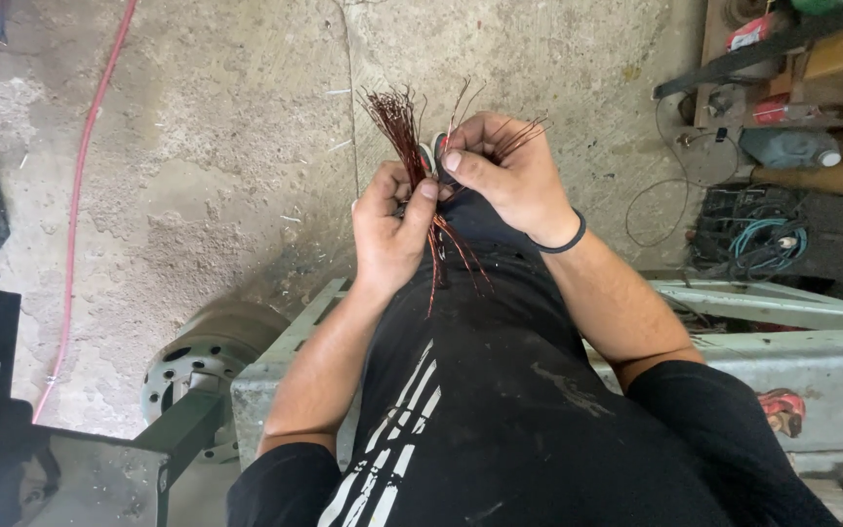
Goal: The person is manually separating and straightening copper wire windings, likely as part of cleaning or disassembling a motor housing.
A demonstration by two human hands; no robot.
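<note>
A bundle of thin reddish copper wires (397,125) stands upright between my two hands, its cut ends fanned out at the top and loose strands hanging down over my black trousers. My left hand (387,229) is closed around the middle of the bundle, thumb pressed on the strands. My right hand (504,171), with a black band at the wrist, pinches a few separate strands to the right of the bundle. Both hands touch just above my lap.
Rough concrete floor (217,166) lies ahead, with a red hose (78,195) along the left. A grey metal frame (812,361) and a round motor housing (197,356) sit beside my legs. Tools, cans and coiled wires (758,239) clutter the right.
</note>
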